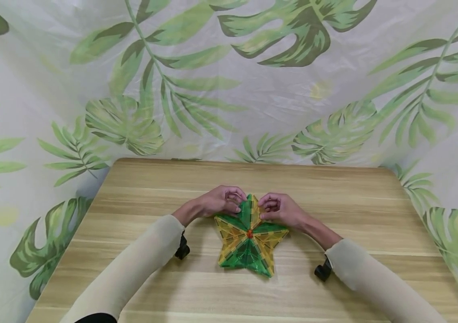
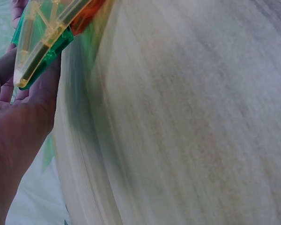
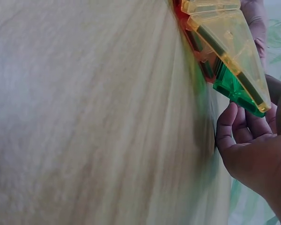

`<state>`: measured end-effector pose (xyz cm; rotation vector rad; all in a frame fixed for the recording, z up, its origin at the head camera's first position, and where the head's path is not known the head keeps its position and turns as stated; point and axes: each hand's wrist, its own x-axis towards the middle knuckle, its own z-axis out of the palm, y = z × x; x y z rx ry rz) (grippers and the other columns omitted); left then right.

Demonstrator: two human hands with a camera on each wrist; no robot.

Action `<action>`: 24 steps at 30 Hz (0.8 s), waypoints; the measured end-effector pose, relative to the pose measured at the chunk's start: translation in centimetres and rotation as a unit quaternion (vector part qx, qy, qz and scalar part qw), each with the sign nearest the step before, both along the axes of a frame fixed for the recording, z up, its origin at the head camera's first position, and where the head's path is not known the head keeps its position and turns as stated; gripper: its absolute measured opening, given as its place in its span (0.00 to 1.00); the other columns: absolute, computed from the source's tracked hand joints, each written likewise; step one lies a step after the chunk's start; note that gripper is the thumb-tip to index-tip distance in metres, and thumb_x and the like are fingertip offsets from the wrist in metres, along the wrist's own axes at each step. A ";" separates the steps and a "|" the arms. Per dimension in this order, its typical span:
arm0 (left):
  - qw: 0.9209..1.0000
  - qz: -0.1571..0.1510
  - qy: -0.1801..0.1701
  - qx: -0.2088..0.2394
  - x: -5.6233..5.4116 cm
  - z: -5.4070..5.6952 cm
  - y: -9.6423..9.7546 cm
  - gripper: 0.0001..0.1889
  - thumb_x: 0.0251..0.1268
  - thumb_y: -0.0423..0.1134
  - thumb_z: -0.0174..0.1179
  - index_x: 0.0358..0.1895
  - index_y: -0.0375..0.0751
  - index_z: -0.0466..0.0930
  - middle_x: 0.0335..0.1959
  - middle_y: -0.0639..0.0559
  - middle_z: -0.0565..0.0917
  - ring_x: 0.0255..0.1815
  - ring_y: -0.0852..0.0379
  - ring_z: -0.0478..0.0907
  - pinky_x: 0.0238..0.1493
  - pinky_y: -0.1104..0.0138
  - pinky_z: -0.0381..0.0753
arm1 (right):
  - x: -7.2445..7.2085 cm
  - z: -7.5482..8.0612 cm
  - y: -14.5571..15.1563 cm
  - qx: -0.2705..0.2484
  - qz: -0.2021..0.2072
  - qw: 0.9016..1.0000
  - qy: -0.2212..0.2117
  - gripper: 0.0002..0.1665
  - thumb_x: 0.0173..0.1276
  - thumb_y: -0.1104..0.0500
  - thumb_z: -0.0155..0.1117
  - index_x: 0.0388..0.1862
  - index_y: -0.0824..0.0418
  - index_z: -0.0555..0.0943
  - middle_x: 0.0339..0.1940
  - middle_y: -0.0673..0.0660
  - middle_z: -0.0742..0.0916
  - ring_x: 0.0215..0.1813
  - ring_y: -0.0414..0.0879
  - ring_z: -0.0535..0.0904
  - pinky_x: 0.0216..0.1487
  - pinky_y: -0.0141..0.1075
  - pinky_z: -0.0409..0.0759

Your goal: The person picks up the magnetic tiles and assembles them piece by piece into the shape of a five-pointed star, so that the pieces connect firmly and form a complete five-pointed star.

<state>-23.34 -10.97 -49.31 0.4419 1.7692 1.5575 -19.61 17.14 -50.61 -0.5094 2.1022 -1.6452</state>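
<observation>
A five-pointed star of translucent green and yellow magnetic tiles [image 1: 247, 258] lies on the table, with a small red-orange spot at its centre. My left hand [image 1: 222, 200] holds the star's far point from the left, thumb on a green tile and fingers curled at its edge. From the right, my right hand [image 1: 283, 210] pinches the same point along its yellow tile. In the left wrist view, a yellow-and-green point [image 2: 42, 51] stands before the left hand, with orange-red tile beyond. The right wrist view shows another yellow point [image 3: 232, 61] with green beneath, partly covering the right fingers.
The wood-grain table [image 1: 140, 193] extends on all sides of the star. Behind it hangs a pale cloth [image 1: 269, 94] printed with green leaves. Black wrist-worn devices sit under both cream sleeves [image 1: 132, 264].
</observation>
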 end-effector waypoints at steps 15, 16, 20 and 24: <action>0.997 -0.022 0.053 -0.053 0.3 -0.3 0.1 0.17 0.69 0.21 0.66 0.58 0.33 0.80 0.55 0.41 0.86 0.55 0.51 0.84 0.57 0.62 0.86 | -0.3 -0.7 -0.6 0.036 0.030 0.997 0.062 0.20 0.62 0.69 0.80 0.51 0.69 0.84 0.47 0.65 0.89 0.50 0.56 0.86 0.51 0.36 0.87; 0.997 -0.022 0.056 -0.053 0.3 -0.3 0.1 0.16 0.69 0.22 0.66 0.58 0.33 0.80 0.56 0.41 0.85 0.57 0.50 0.84 0.58 0.61 0.85 | -0.3 -0.6 -0.6 0.038 0.029 0.997 0.065 0.20 0.62 0.69 0.80 0.51 0.69 0.84 0.47 0.64 0.89 0.50 0.56 0.86 0.51 0.36 0.87; 0.997 -0.019 0.063 -0.050 0.4 -0.1 -0.2 0.17 0.70 0.23 0.66 0.59 0.32 0.80 0.58 0.40 0.85 0.60 0.48 0.83 0.61 0.60 0.85 | -0.2 -0.5 -0.8 0.041 0.025 0.996 0.071 0.19 0.62 0.69 0.80 0.50 0.68 0.84 0.46 0.63 0.89 0.50 0.56 0.86 0.51 0.34 0.87; 0.997 -0.002 0.067 -0.040 1.1 0.2 -1.0 0.15 0.74 0.24 0.62 0.60 0.29 0.79 0.59 0.36 0.85 0.60 0.44 0.84 0.60 0.56 0.86 | 0.3 -0.1 -0.6 0.046 0.009 0.996 0.073 0.17 0.67 0.68 0.77 0.52 0.69 0.85 0.49 0.64 0.89 0.51 0.55 0.87 0.52 0.33 0.87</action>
